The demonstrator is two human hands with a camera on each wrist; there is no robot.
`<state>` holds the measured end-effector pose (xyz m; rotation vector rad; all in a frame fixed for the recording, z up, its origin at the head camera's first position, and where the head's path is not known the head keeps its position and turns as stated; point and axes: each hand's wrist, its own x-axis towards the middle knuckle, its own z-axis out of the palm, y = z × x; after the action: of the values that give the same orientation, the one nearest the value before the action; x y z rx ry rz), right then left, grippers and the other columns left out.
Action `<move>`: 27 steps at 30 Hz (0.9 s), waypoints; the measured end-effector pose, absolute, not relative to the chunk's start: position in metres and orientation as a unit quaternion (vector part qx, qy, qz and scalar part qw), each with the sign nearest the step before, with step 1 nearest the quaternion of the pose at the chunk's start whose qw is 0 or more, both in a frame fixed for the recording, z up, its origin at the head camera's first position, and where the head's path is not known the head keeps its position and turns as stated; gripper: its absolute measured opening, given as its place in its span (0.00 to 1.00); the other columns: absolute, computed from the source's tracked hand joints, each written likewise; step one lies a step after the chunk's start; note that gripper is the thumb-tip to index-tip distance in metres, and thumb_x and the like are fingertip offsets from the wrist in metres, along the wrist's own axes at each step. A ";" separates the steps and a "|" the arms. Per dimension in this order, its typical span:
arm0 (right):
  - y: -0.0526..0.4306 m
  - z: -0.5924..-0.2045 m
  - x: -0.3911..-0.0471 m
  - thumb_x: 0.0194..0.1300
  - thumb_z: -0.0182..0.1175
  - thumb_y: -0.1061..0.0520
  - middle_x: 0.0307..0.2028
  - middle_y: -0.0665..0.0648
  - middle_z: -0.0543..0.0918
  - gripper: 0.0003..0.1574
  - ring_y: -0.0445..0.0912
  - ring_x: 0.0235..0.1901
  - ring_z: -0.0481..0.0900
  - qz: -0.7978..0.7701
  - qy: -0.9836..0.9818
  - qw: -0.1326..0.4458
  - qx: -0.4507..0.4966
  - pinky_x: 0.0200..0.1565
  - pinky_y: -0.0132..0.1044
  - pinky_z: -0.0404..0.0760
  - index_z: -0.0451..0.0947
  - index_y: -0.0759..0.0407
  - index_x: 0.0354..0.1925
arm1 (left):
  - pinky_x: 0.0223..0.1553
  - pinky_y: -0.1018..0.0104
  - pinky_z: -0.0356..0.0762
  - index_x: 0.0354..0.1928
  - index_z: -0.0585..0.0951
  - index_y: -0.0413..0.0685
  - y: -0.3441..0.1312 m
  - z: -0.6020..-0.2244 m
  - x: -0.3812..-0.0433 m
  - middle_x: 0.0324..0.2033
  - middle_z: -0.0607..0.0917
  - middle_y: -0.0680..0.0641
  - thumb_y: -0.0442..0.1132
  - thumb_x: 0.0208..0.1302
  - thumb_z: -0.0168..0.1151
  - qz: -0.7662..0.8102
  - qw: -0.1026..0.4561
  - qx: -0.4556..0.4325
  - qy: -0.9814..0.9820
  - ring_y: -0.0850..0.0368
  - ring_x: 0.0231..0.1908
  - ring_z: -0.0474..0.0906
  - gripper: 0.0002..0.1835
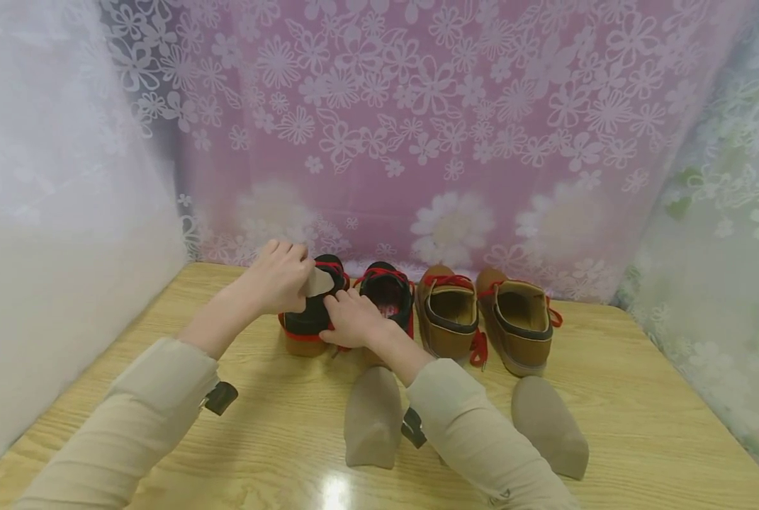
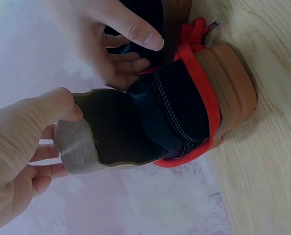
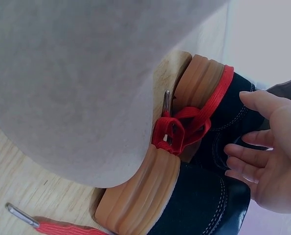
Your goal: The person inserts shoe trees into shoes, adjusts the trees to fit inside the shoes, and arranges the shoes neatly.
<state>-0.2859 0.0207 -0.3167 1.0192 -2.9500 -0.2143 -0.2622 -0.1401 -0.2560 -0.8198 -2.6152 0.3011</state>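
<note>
In the head view my left hand (image 1: 281, 276) pinches a grey-beige moulded shoe insert (image 1: 319, 282) at the leftmost black shoe (image 1: 309, 322). The left wrist view shows the insert (image 2: 77, 147) between thumb and fingers, its hollow side facing the camera and its far end at the shoe's collar. This shoe has red laces, a red band and a tan sole (image 2: 233, 83). My right hand (image 1: 353, 319) is at the same shoe's right side, fingers loosely bent; its thumb (image 3: 257, 102) lies by the heel. Fingertip contact is partly hidden.
A second black shoe (image 1: 385, 287) stands to the right, then two brown shoes (image 1: 446, 329) with red laces. Two more inserts (image 1: 373, 418) lie on the wooden table (image 1: 264, 453) in front. A floral curtain (image 1: 385, 142) hangs behind the shoes.
</note>
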 end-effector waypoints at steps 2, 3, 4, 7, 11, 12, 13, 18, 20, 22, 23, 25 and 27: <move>0.021 -0.317 -0.285 0.61 0.56 0.38 0.50 0.58 0.73 0.36 0.52 0.49 0.70 -0.070 -0.942 0.006 0.327 0.49 0.43 0.71 0.67 0.59 0.58 | 0.35 0.59 0.57 0.37 0.79 0.39 -0.139 -0.256 -0.264 0.37 0.73 0.41 0.43 0.45 0.68 0.111 0.181 -0.288 -0.934 0.46 0.34 0.65 0.18; 0.020 -0.317 -0.284 0.61 0.56 0.38 0.51 0.59 0.73 0.36 0.52 0.49 0.70 -0.070 -0.942 0.005 0.328 0.49 0.42 0.70 0.66 0.60 0.59 | 0.36 0.59 0.57 0.37 0.79 0.39 -0.138 -0.257 -0.265 0.37 0.73 0.41 0.43 0.46 0.68 0.112 0.176 -0.286 -0.935 0.47 0.34 0.65 0.18; 0.020 -0.317 -0.284 0.61 0.56 0.38 0.51 0.59 0.73 0.37 0.52 0.49 0.70 -0.072 -0.942 0.004 0.328 0.49 0.42 0.70 0.66 0.60 0.59 | 0.36 0.59 0.57 0.37 0.79 0.39 -0.138 -0.257 -0.265 0.37 0.72 0.41 0.43 0.46 0.68 0.114 0.171 -0.284 -0.936 0.47 0.34 0.64 0.18; 0.020 -0.318 -0.283 0.61 0.56 0.38 0.51 0.58 0.73 0.38 0.51 0.50 0.70 -0.074 -0.942 0.000 0.327 0.50 0.41 0.70 0.65 0.60 0.60 | 0.36 0.59 0.57 0.37 0.79 0.39 -0.136 -0.257 -0.267 0.36 0.72 0.41 0.43 0.46 0.68 0.113 0.169 -0.284 -0.937 0.47 0.33 0.64 0.18; 0.019 -0.319 -0.284 0.61 0.56 0.37 0.51 0.58 0.73 0.38 0.51 0.49 0.70 -0.077 -0.942 0.001 0.326 0.50 0.41 0.70 0.65 0.60 0.59 | 0.36 0.59 0.56 0.34 0.78 0.39 -0.136 -0.258 -0.267 0.33 0.71 0.42 0.42 0.45 0.67 0.107 0.180 -0.289 -0.934 0.47 0.32 0.64 0.16; 0.019 -0.319 -0.284 0.61 0.56 0.37 0.51 0.58 0.73 0.38 0.51 0.49 0.70 -0.077 -0.942 0.001 0.326 0.50 0.41 0.70 0.65 0.60 0.59 | 0.36 0.59 0.56 0.34 0.78 0.39 -0.135 -0.257 -0.267 0.33 0.71 0.42 0.42 0.45 0.67 0.106 0.180 -0.289 -0.934 0.47 0.32 0.64 0.16; 0.020 -0.319 -0.284 0.61 0.56 0.37 0.50 0.58 0.73 0.37 0.51 0.49 0.70 -0.077 -0.942 0.002 0.326 0.50 0.41 0.70 0.65 0.60 0.59 | 0.36 0.59 0.56 0.33 0.77 0.39 -0.135 -0.258 -0.267 0.32 0.71 0.42 0.41 0.45 0.67 0.106 0.179 -0.289 -0.935 0.47 0.32 0.64 0.15; 0.020 -0.318 -0.283 0.61 0.56 0.37 0.50 0.58 0.73 0.37 0.51 0.48 0.70 -0.082 -0.942 0.001 0.326 0.49 0.40 0.70 0.65 0.59 0.59 | 0.38 0.57 0.57 0.35 0.78 0.39 -0.131 -0.257 -0.271 0.34 0.72 0.41 0.44 0.47 0.67 0.111 0.157 -0.273 -0.943 0.46 0.34 0.65 0.17; 0.020 -0.318 -0.283 0.61 0.55 0.37 0.50 0.58 0.73 0.37 0.51 0.48 0.70 -0.083 -0.942 0.002 0.326 0.48 0.40 0.71 0.65 0.59 0.59 | 0.39 0.56 0.58 0.35 0.78 0.40 -0.129 -0.258 -0.273 0.35 0.72 0.41 0.44 0.47 0.67 0.114 0.149 -0.267 -0.945 0.45 0.35 0.65 0.17; 0.021 -0.318 -0.283 0.61 0.56 0.37 0.49 0.58 0.73 0.36 0.51 0.48 0.70 -0.082 -0.942 0.003 0.326 0.48 0.40 0.71 0.65 0.59 0.58 | 0.39 0.56 0.58 0.35 0.78 0.40 -0.128 -0.258 -0.275 0.36 0.72 0.41 0.44 0.48 0.67 0.117 0.143 -0.262 -0.947 0.45 0.35 0.65 0.17; 0.021 -0.318 -0.283 0.61 0.56 0.37 0.49 0.58 0.73 0.36 0.51 0.48 0.70 -0.082 -0.942 0.003 0.327 0.48 0.40 0.71 0.65 0.59 0.58 | 0.40 0.56 0.58 0.35 0.78 0.40 -0.128 -0.258 -0.275 0.36 0.72 0.41 0.44 0.48 0.67 0.118 0.141 -0.261 -0.948 0.45 0.35 0.65 0.16; 0.021 -0.317 -0.283 0.62 0.55 0.37 0.49 0.58 0.73 0.36 0.51 0.47 0.70 -0.082 -0.941 0.004 0.327 0.48 0.40 0.71 0.65 0.59 0.58 | 0.40 0.55 0.58 0.36 0.78 0.40 -0.127 -0.258 -0.276 0.35 0.71 0.41 0.44 0.48 0.67 0.120 0.140 -0.258 -0.948 0.45 0.35 0.66 0.17; 0.022 -0.317 -0.284 0.62 0.55 0.37 0.49 0.58 0.73 0.36 0.51 0.47 0.70 -0.083 -0.941 0.002 0.327 0.48 0.40 0.71 0.65 0.59 0.59 | 0.41 0.55 0.59 0.37 0.78 0.40 -0.126 -0.258 -0.277 0.35 0.72 0.41 0.45 0.48 0.67 0.121 0.139 -0.256 -0.949 0.45 0.36 0.66 0.18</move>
<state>-0.2836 0.0215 -0.3168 1.0270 -2.9525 -0.2609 -0.2767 -0.1263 -0.2580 -0.7409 -2.7431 0.3486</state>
